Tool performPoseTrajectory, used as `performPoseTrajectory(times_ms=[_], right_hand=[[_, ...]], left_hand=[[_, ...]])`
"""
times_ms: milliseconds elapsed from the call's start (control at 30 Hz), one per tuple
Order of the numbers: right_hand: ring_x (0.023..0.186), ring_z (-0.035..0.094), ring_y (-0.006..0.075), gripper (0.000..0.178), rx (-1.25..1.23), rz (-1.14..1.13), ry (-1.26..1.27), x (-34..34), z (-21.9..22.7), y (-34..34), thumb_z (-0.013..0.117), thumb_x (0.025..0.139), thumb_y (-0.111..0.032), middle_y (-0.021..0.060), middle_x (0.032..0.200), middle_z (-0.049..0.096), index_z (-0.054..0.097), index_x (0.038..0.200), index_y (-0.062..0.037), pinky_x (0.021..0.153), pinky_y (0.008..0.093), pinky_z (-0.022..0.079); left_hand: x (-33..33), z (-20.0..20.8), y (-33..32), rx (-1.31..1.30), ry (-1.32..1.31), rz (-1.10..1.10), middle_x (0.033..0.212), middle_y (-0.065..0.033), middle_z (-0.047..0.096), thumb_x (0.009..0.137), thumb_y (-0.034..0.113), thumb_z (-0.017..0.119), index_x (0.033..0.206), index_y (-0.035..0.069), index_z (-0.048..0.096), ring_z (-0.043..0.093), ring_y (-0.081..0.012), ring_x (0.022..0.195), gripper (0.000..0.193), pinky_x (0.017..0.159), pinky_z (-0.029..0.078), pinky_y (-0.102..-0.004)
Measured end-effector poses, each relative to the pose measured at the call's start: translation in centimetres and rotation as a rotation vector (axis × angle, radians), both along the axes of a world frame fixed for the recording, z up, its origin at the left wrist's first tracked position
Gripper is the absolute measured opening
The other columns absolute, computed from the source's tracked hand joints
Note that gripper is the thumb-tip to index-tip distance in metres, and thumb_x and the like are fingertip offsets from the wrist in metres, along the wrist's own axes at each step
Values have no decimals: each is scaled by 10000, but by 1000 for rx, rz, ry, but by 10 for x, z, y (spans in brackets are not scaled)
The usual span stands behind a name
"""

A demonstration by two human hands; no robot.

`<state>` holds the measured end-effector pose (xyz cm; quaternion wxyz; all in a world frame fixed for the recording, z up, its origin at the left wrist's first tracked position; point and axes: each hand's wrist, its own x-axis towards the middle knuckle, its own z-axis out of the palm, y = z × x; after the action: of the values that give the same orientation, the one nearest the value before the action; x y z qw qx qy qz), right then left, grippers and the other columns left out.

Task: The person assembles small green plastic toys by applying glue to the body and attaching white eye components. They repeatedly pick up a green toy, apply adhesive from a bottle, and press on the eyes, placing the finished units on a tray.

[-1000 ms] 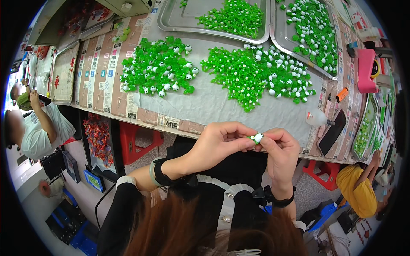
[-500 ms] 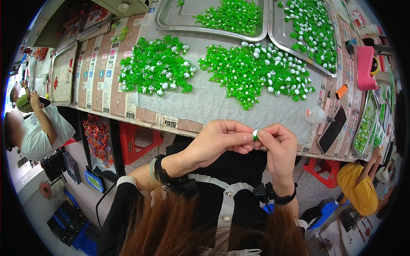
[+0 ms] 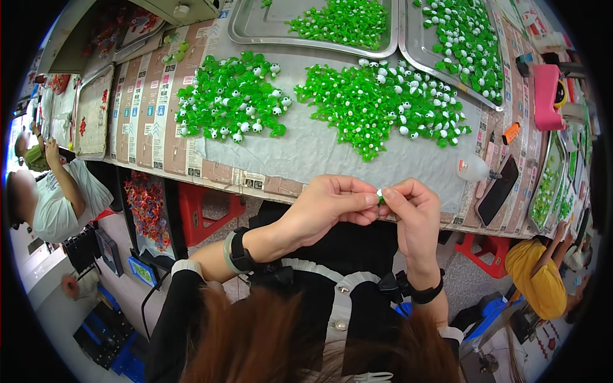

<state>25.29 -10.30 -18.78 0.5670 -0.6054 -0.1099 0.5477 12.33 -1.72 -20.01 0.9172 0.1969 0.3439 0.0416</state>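
Just beyond the near table edge, my left hand [image 3: 332, 207] and my right hand [image 3: 416, 214] meet fingertip to fingertip. Between them is a tiny green-and-white plastic figure [image 3: 380, 195], mostly covered by fingers. Both hands pinch it with thumb and forefinger. Ahead on the grey cloth lies a pile of small green pieces [image 3: 348, 108], merging on its right with green pieces with round white heads [image 3: 428, 105]. Farther left is another pile of white-headed green figures [image 3: 230, 99], their white parts marked with black dots.
Two metal trays, one with small green parts [image 3: 345, 25], one with white-headed pieces [image 3: 469, 51], stand at the back. A clear squeeze bottle [image 3: 471, 170], a dark phone [image 3: 498, 191] and an orange object [image 3: 511, 133] lie right. Co-workers sit at both sides; red stools [image 3: 204, 214] stand below.
The right fingers have shifted slightly and now cover more of the small figure. The left hand stays nearly in place, and the piles look the same.
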Motion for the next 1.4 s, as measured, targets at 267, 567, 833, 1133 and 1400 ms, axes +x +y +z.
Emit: performPoseTrajectory(times_ms=[267,567,833,1133,1400], right_hand=[[647,538,99,28,119,30,-75,0,1,-2,528,746,1,78,739,559,526,755,27,594,202,447],[756,541,140,138,297,97,-275,-2,5,-6,541,704,79,102,831,545,533,839,47,665,217,442],[698,567,175,117,412,176,-676,1,7,-8,563,688,67,139,787,577,548,800,38,597,233,455],[664,570,187,110,436,163,-853,-3,6,-10,566,697,52,150,772,575,542,803,43,573,238,459],[782,548,162,172,456,38,-358,-4,-1,-13,529,703,83,149,870,556,502,867,40,685,241,441]], left_hand=[[1,10,-1,355,23,0,799,-95,577,767,86,540,905,-57,519,555,-100,686,199,623,459,-194],[-5,14,-5,890,42,8,879,-89,561,744,20,548,917,-43,530,547,-115,774,185,681,445,-211],[-3,14,-11,1070,33,105,807,-98,579,716,34,576,854,-7,563,572,-153,703,145,595,464,-238],[-3,16,-13,1071,66,82,790,-90,579,709,33,583,848,-3,562,567,-149,687,146,587,464,-237],[-1,13,-7,1421,20,114,765,-101,575,673,16,610,834,2,562,566,-186,661,168,556,454,-251]])
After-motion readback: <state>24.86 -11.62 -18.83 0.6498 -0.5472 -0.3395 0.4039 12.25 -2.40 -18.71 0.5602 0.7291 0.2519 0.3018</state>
